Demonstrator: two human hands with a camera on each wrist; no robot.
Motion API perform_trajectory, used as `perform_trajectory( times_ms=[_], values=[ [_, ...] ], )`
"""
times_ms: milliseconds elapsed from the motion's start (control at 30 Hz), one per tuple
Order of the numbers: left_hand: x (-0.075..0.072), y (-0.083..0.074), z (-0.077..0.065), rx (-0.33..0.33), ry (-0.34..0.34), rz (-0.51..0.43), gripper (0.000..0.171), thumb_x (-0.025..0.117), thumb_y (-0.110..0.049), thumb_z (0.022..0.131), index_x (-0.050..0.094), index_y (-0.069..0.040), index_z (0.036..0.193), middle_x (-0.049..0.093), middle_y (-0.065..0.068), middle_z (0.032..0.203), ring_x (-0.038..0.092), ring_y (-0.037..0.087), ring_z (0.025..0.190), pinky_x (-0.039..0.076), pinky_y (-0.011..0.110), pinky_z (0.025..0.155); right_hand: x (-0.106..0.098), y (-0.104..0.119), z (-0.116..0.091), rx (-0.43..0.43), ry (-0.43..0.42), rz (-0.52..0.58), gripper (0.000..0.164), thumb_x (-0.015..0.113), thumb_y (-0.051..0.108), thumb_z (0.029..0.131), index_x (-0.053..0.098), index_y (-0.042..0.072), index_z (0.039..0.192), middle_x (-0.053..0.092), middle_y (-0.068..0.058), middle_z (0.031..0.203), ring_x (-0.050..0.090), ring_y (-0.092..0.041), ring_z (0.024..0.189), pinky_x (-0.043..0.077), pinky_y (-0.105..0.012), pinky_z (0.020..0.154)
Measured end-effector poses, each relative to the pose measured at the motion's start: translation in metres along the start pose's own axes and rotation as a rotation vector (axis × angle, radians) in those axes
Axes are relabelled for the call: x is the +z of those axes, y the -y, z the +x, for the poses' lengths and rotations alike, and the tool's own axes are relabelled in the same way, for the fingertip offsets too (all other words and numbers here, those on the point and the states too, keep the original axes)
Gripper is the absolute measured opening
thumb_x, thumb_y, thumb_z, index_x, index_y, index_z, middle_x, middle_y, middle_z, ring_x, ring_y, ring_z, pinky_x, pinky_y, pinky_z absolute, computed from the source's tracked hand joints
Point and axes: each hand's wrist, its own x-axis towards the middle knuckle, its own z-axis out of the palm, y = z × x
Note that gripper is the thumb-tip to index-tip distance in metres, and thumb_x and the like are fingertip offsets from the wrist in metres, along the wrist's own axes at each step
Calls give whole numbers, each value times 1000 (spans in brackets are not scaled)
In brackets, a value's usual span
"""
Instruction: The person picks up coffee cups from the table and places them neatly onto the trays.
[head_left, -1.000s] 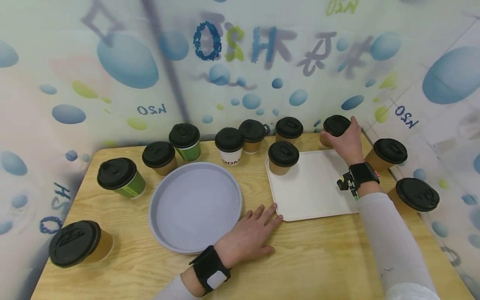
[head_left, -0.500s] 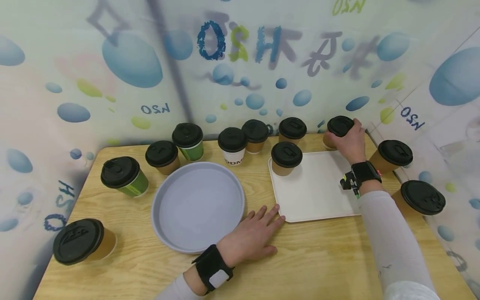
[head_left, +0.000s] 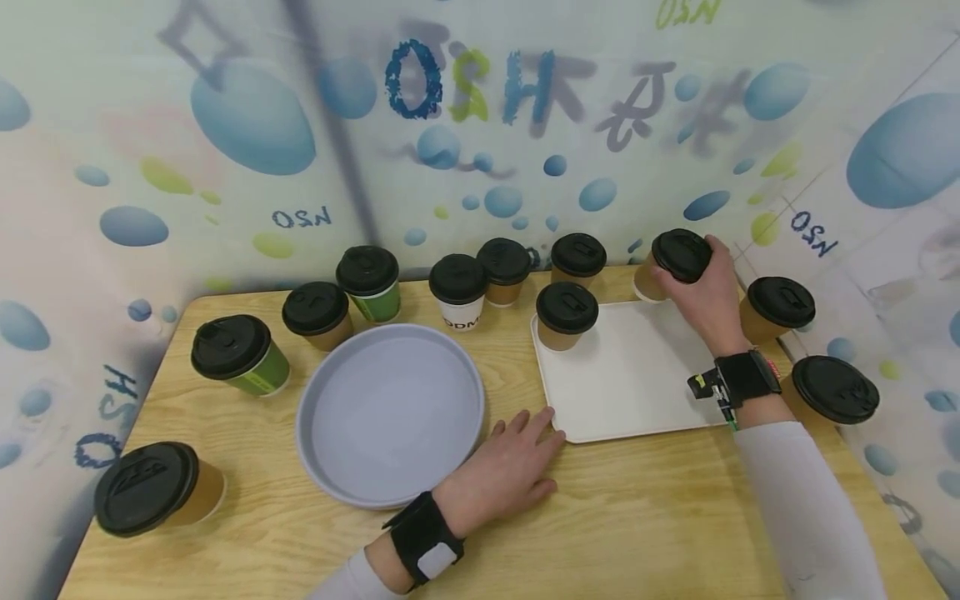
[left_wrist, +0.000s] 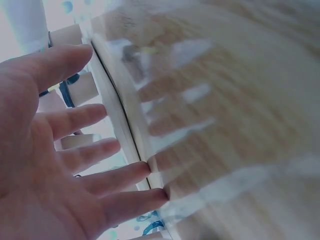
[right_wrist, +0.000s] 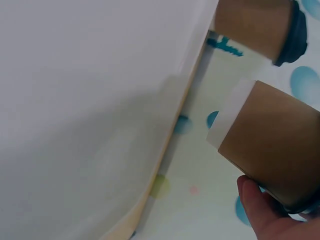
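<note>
My right hand (head_left: 705, 287) grips a brown paper coffee cup (head_left: 649, 278) with a black lid at the back right, just behind the white rectangular tray (head_left: 637, 392). In the right wrist view, the cup (right_wrist: 275, 140) shows its pale base band above the tray's level, with fingers (right_wrist: 257, 207) along its side. My left hand (head_left: 498, 475) lies flat with fingers spread between the round grey-blue tray (head_left: 390, 417) and the white tray, fingertips at the latter's near-left corner. Another lidded brown cup (head_left: 560, 337) stands on the white tray's back-left corner.
Two brown lidded cups (head_left: 765, 325) (head_left: 806, 404) stand along the right edge. Behind the trays are a white cup (head_left: 461, 313), a green cup (head_left: 381, 305) and several brown ones. At left stand another green cup (head_left: 264, 372) and a large brown cup (head_left: 202, 496). A printed backdrop (head_left: 480, 167) encloses the table.
The gripped cup has tilted and risen slightly, showing more of its side, and my right hand and wrist have shifted right. My left hand stays in place.
</note>
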Motion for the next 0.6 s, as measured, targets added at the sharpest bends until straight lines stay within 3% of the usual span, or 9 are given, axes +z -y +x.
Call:
perform_trajectory(
  times_ms=[300,433,533,600],
  values=[
    [3,-3,6,-39,-56,22,39,69,-38,99,66,-18,132,53,8,148,60,27,126,58,47,88,-6,17,-39,-52,30,50,99,76,42,91,20,5,164,33,-23,161,38,-42,143,33,-61,113],
    [1,-5,12,-94,-160,-31,30,68,-31,99,68,-9,118,62,10,124,67,20,98,58,33,74,-3,20,-50,-71,64,85,99,78,37,90,21,4,163,34,-25,159,38,-42,142,32,-60,113],
    [-1,-2,20,-167,-271,-97,18,65,-22,100,64,-4,103,57,7,94,60,14,71,50,25,56,-1,21,-56,-75,82,104,97,79,36,90,22,4,162,34,-25,158,39,-42,141,32,-61,111],
    [-2,1,25,-212,-306,-121,16,64,-19,101,61,-4,96,54,5,84,56,13,63,46,24,50,0,20,-59,-73,91,106,97,78,36,90,21,5,163,34,-24,159,39,-42,141,33,-61,111]
  ],
)
